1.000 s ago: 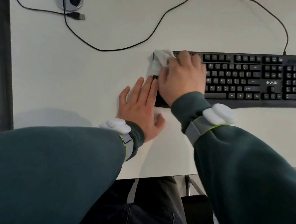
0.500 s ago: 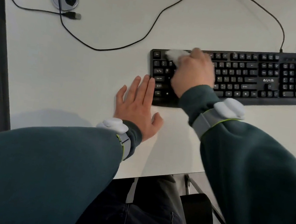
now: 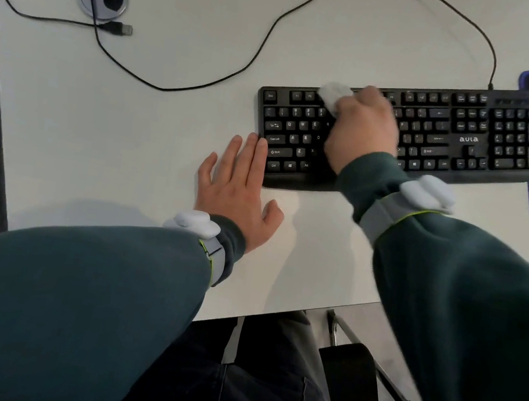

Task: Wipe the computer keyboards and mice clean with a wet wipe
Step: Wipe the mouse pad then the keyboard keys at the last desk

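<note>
surface [image 3: 146,147]: white, carrying the keyboard [image 3: 439,138] toward its right side.
keyboard: black, lying flat, a cable [image 3: 284,19] looping off its back edge.
right hand [image 3: 362,132]: over the left-middle keys, fingers curled round the wet wipe [image 3: 333,97].
left hand [image 3: 237,189]: flat on the surface, fingers straight, fingertips at the keyboard's near-left corner.
wet wipe: bunched, pressed on the top key rows.

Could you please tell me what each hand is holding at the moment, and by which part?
The right hand grips the bunched wet wipe, one end showing. The left hand holds nothing.
</note>
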